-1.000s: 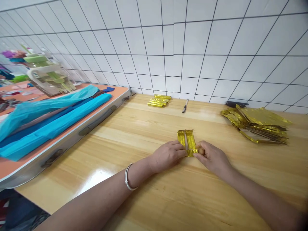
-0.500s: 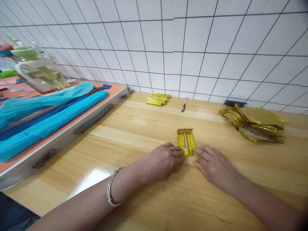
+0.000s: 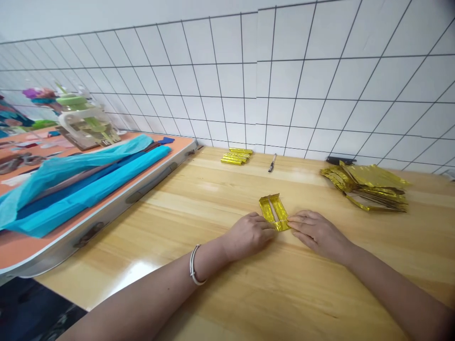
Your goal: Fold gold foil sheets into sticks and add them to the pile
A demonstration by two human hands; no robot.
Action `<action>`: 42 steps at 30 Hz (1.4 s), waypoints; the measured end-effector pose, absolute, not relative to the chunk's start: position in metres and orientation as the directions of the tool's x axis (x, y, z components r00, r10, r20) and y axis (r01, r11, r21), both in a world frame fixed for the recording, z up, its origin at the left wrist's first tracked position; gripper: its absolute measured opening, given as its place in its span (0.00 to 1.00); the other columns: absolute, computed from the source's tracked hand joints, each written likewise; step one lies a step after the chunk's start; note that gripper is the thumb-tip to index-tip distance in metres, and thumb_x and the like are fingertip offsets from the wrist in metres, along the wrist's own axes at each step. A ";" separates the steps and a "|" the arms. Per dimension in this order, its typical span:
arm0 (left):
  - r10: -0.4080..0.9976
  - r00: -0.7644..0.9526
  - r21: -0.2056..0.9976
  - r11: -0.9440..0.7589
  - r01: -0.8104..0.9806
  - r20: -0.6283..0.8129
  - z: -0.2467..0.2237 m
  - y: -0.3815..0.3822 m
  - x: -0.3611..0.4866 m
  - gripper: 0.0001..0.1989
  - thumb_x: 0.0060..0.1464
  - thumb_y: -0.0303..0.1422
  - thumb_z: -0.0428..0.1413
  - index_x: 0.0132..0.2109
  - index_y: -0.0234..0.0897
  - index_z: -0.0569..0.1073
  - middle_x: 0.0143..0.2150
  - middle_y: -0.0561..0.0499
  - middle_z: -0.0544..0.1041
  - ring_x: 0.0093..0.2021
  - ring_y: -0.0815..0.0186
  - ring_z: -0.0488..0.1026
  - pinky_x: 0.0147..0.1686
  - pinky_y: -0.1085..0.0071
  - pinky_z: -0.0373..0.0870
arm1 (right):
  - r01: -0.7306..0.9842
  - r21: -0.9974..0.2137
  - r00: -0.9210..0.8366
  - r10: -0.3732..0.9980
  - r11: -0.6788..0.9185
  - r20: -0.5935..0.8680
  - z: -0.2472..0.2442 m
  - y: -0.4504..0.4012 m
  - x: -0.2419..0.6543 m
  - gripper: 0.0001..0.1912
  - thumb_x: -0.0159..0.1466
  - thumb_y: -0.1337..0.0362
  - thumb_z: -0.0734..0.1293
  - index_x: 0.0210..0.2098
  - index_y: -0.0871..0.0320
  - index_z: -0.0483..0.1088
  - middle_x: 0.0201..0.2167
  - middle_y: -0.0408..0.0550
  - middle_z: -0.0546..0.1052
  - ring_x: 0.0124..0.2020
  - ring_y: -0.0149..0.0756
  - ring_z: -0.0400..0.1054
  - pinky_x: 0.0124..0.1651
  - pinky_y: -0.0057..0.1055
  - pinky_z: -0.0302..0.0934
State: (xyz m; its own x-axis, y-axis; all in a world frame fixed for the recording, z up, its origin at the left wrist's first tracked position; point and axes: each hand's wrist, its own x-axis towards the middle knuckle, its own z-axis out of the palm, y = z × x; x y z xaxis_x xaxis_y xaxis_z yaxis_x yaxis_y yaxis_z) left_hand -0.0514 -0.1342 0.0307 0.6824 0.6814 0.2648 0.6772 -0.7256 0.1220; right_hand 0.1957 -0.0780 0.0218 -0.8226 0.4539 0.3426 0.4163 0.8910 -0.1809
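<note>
A small sheet of gold foil paper (image 3: 280,208) lies on the wooden table, its two long sides folded inward with a narrow slit between them. Its near end is turned up in a short flap. My left hand (image 3: 251,236), a silver bangle on its wrist, pinches the near left corner; its fingertips are partly hidden behind the knuckles. At the near right corner, my right hand (image 3: 316,234) has its fingers pressed together on the paper's edge.
Several folded gold strips (image 3: 236,157) lie by the tiled wall, with a pen (image 3: 272,163) beside them. To the right sits a pile of gold foil sheets (image 3: 377,184), a black object (image 3: 340,160) behind it. An orange-topped folding table (image 3: 142,187) on the left bears blue paper (image 3: 106,192) and a bottle (image 3: 87,118).
The view has tilted up and shifted slightly left. The gold foil paper has turned a little counterclockwise, with both hands staying at its near corners.
</note>
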 end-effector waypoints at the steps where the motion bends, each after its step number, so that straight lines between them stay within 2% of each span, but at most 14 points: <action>1: 0.687 0.675 0.141 -0.721 0.679 0.269 0.028 -0.136 -0.049 0.09 0.59 0.29 0.47 0.40 0.36 0.71 0.37 0.45 0.76 0.40 0.65 0.72 0.42 0.69 0.64 | 0.425 -0.154 -0.827 0.452 0.892 0.334 0.022 -0.080 0.195 0.16 0.63 0.64 0.61 0.50 0.52 0.69 0.46 0.48 0.75 0.51 0.39 0.64 0.53 0.43 0.60; 4: 0.726 0.628 0.255 -0.687 0.680 0.281 0.023 -0.141 -0.040 0.09 0.59 0.28 0.47 0.42 0.36 0.71 0.38 0.45 0.76 0.42 0.64 0.72 0.44 0.69 0.65 | 0.450 -0.082 -0.846 0.453 0.889 0.282 0.025 -0.086 0.192 0.18 0.62 0.61 0.62 0.52 0.55 0.67 0.48 0.52 0.73 0.54 0.43 0.61 0.54 0.47 0.57; 7: 0.736 0.618 0.422 -0.671 0.609 0.276 0.024 -0.146 -0.032 0.09 0.57 0.28 0.49 0.44 0.36 0.70 0.40 0.48 0.76 0.42 0.66 0.72 0.44 0.71 0.67 | 0.456 -0.060 -0.868 0.458 0.888 0.190 0.029 -0.091 0.190 0.27 0.61 0.53 0.62 0.57 0.57 0.61 0.54 0.57 0.68 0.57 0.48 0.57 0.55 0.50 0.54; 9: 0.686 0.671 0.508 -0.700 0.502 0.282 0.030 -0.148 -0.033 0.10 0.56 0.27 0.51 0.46 0.37 0.69 0.44 0.48 0.75 0.43 0.67 0.72 0.45 0.73 0.67 | 0.456 -0.066 -0.878 0.460 0.888 0.132 0.029 -0.090 0.190 0.32 0.60 0.49 0.61 0.59 0.57 0.58 0.57 0.59 0.64 0.59 0.50 0.54 0.55 0.52 0.53; 12: 0.567 0.752 0.545 -0.768 0.336 0.337 0.050 -0.141 -0.050 0.11 0.57 0.27 0.49 0.46 0.37 0.70 0.49 0.49 0.73 0.50 0.69 0.69 0.50 0.75 0.65 | 0.471 -0.101 -0.872 0.480 0.876 0.093 0.027 -0.086 0.192 0.30 0.62 0.49 0.60 0.60 0.56 0.57 0.60 0.57 0.60 0.60 0.49 0.52 0.57 0.51 0.51; 13: 0.584 0.734 0.546 -0.762 0.348 0.347 0.057 -0.137 -0.060 0.11 0.58 0.27 0.48 0.46 0.38 0.70 0.50 0.48 0.73 0.51 0.69 0.69 0.51 0.74 0.65 | 0.477 -0.119 -0.868 0.488 0.871 0.090 0.026 -0.085 0.193 0.29 0.62 0.50 0.59 0.59 0.55 0.57 0.60 0.56 0.60 0.61 0.48 0.52 0.57 0.50 0.51; 15: 0.741 0.531 0.556 -0.665 0.499 0.410 0.068 -0.125 -0.086 0.13 0.61 0.29 0.44 0.49 0.38 0.69 0.53 0.46 0.70 0.53 0.68 0.67 0.53 0.70 0.64 | 0.480 -0.154 -0.863 0.496 0.864 0.098 0.025 -0.082 0.194 0.27 0.63 0.51 0.59 0.59 0.54 0.58 0.60 0.55 0.60 0.61 0.47 0.52 0.57 0.49 0.50; 17: 0.824 0.421 0.516 -0.566 0.643 0.378 0.071 -0.116 -0.110 0.18 0.62 0.34 0.43 0.58 0.38 0.60 0.61 0.44 0.60 0.60 0.64 0.59 0.58 0.63 0.59 | 0.467 -0.179 -0.865 0.489 0.866 0.110 0.024 -0.081 0.195 0.26 0.63 0.52 0.59 0.59 0.54 0.59 0.59 0.55 0.61 0.60 0.46 0.53 0.58 0.49 0.50; 18: 0.849 0.431 0.483 -0.529 0.698 0.306 0.068 -0.113 -0.120 0.22 0.62 0.37 0.44 0.62 0.38 0.55 0.64 0.43 0.54 0.63 0.62 0.53 0.60 0.60 0.54 | 0.460 -0.186 -0.867 0.484 0.868 0.116 0.024 -0.081 0.195 0.26 0.63 0.53 0.59 0.58 0.54 0.59 0.59 0.54 0.62 0.60 0.46 0.53 0.58 0.49 0.50; 21: 0.816 0.568 0.391 -0.559 0.731 0.103 0.052 -0.114 -0.132 0.31 0.61 0.42 0.43 0.66 0.35 0.44 0.67 0.40 0.44 0.66 0.58 0.42 0.62 0.56 0.48 | 0.458 -0.187 -0.868 0.482 0.869 0.119 0.025 -0.081 0.195 0.25 0.63 0.53 0.59 0.58 0.55 0.60 0.60 0.55 0.60 0.61 0.45 0.52 0.59 0.48 0.49; 25: 0.744 0.667 0.319 -0.643 0.696 0.044 0.033 -0.119 -0.118 0.34 0.61 0.45 0.41 0.66 0.36 0.35 0.67 0.40 0.37 0.67 0.57 0.35 0.62 0.55 0.42 | 0.457 -0.205 -0.869 0.484 0.865 0.104 0.024 -0.079 0.196 0.25 0.63 0.53 0.59 0.58 0.54 0.59 0.61 0.53 0.60 0.62 0.42 0.50 0.60 0.46 0.48; 28: 0.683 0.730 0.289 -0.705 0.648 0.029 0.030 -0.118 -0.104 0.35 0.61 0.48 0.40 0.66 0.37 0.36 0.67 0.42 0.38 0.67 0.57 0.37 0.62 0.55 0.39 | 0.445 -0.238 -0.871 0.479 0.863 0.109 0.021 -0.077 0.198 0.27 0.62 0.52 0.60 0.58 0.53 0.59 0.61 0.52 0.60 0.62 0.43 0.51 0.60 0.46 0.48; 33: 0.672 0.740 0.224 -0.728 0.648 0.043 0.025 -0.114 -0.095 0.35 0.59 0.50 0.39 0.66 0.37 0.40 0.67 0.42 0.44 0.66 0.57 0.41 0.62 0.56 0.37 | 0.424 -0.281 -0.870 0.473 0.861 0.136 0.019 -0.071 0.198 0.26 0.61 0.53 0.62 0.57 0.52 0.61 0.60 0.50 0.61 0.61 0.44 0.52 0.60 0.45 0.49; 42: 0.716 0.687 0.139 -0.698 0.702 0.123 0.020 -0.093 -0.090 0.27 0.62 0.44 0.39 0.64 0.39 0.52 0.64 0.45 0.55 0.63 0.60 0.51 0.57 0.63 0.50 | 0.414 -0.171 -0.871 0.443 0.894 0.210 0.026 -0.059 0.190 0.23 0.61 0.56 0.63 0.55 0.54 0.64 0.55 0.53 0.67 0.59 0.45 0.55 0.57 0.48 0.54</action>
State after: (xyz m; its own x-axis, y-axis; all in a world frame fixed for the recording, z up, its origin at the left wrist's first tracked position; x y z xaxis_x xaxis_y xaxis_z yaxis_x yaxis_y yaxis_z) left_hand -0.0900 -0.0929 0.0204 0.6875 0.7156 0.1233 0.7021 -0.6984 0.1388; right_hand 0.1902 -0.0590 0.0263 -0.8714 0.4434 0.2100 0.4138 0.8942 -0.1709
